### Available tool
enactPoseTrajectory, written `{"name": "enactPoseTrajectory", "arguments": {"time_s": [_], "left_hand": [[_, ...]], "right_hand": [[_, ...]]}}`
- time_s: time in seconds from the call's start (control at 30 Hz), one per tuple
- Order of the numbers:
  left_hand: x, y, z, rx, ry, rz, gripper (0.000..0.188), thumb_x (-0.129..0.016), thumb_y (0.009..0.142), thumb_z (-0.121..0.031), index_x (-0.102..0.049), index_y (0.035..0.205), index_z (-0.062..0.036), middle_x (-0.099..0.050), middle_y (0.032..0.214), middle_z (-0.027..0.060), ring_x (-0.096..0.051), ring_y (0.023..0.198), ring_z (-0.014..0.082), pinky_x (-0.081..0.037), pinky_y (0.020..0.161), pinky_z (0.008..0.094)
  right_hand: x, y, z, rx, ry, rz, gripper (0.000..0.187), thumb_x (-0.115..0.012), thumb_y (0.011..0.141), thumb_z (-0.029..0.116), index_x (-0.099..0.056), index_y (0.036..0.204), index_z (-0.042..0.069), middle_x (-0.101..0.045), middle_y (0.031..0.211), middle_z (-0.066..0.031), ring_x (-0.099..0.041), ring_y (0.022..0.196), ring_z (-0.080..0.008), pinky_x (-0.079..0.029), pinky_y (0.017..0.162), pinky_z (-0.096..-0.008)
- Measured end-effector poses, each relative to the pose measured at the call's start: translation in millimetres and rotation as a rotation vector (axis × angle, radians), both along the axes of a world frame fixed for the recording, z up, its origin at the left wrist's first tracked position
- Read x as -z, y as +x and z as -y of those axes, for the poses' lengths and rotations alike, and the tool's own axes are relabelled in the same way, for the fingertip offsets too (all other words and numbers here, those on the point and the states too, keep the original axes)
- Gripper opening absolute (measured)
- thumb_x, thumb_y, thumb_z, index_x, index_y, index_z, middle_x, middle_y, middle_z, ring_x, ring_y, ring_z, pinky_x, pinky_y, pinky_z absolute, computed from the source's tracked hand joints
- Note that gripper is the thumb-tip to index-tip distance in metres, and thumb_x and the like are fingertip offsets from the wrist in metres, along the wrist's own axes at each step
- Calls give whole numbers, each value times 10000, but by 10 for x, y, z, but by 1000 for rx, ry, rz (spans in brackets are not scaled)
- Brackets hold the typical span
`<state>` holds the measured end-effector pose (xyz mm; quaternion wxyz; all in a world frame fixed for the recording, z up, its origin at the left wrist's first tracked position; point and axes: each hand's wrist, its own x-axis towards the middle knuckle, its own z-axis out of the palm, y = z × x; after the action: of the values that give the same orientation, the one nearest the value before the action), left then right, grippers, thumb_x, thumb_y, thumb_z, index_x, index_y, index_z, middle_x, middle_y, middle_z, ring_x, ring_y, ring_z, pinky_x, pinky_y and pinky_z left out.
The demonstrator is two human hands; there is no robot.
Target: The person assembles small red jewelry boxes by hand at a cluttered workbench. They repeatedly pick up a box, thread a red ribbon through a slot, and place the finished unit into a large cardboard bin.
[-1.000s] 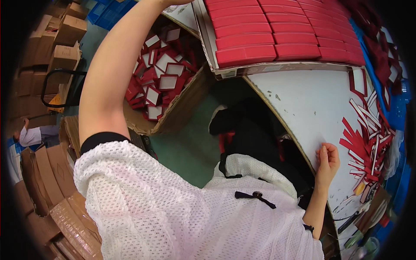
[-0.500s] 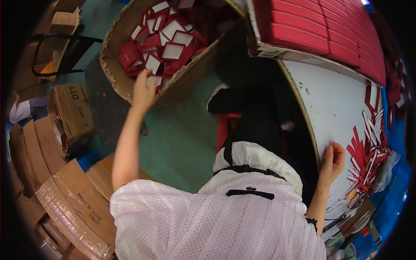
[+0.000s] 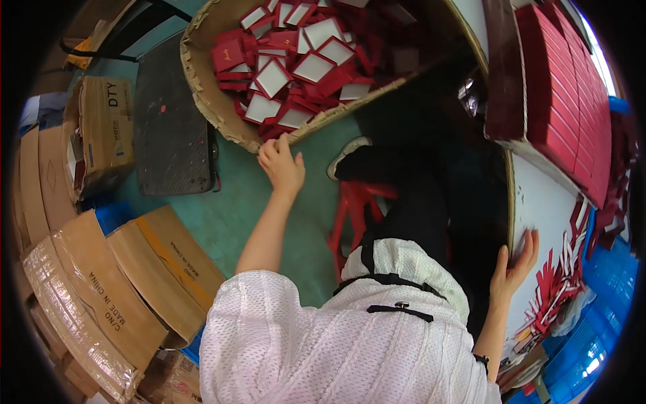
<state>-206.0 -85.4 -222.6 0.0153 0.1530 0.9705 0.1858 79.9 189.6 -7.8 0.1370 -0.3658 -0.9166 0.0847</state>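
Note:
A large cardboard carton (image 3: 202,101) with a ragged rim holds a heap of small red boxes with white insides (image 3: 313,67). At its near edge is my left hand (image 3: 281,167), fingertips at the rim and thumb held apart, with no box in it. My right hand (image 3: 515,269) is at the edge of the white tabletop (image 3: 542,195), fingers stretched out and nothing held. Beyond that hand lie loose red and white strips (image 3: 555,289). Farther along the tabletop, stacked red boxes (image 3: 565,101) stand in rows in a tray.
Flattened and closed brown cartons (image 3: 101,296) crowd the left side. A dark flat board (image 3: 171,121) lies between another carton (image 3: 108,128) and the big one. A red plastic stool (image 3: 353,202) stands by my legs on the green floor (image 3: 249,202). Blue plastic (image 3: 592,337) is at right.
My left hand has come out from over the heap of boxes to the carton's near rim. My right hand's curled fingers have stretched out. The whole view has shifted.

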Motion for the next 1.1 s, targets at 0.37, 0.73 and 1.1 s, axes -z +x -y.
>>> {"name": "enactPoseTrajectory", "arguments": {"time_s": [0.37, 0.73, 1.1], "left_hand": [[309, 277, 55, -21, 58, -97, 613, -584, 635, -41, -358, 1200, -115, -222, 1187, 162, -175, 1154, 371, -205, 963, 453], [593, 257, 165, 30, 91, -196, 620, -564, 597, -15, -388, 1178, -140, -235, 1150, 168, -227, 1093, 401, -240, 928, 480], [805, 219, 164, 27, 136, -290, 571, -558, 603, -47, -399, 1145, -131, -266, 1082, 215, -266, 1021, 429, -232, 885, 541]], "right_hand": [[6, -130, 74, 27, 76, 93, 483, -560, 746, 103, -373, 1180, 0, -335, 1238, -188, -308, 1145, -327, -235, 955, -391], [41, -206, 61, 32, 167, 169, 515, -569, 714, 66, -353, 1176, -7, -344, 1213, -208, -326, 1113, -352, -246, 936, -415], [69, -234, 38, 48, 230, 205, 537, -573, 681, 34, -349, 1168, -2, -359, 1187, -224, -346, 1084, -368, -261, 914, -427]]}}
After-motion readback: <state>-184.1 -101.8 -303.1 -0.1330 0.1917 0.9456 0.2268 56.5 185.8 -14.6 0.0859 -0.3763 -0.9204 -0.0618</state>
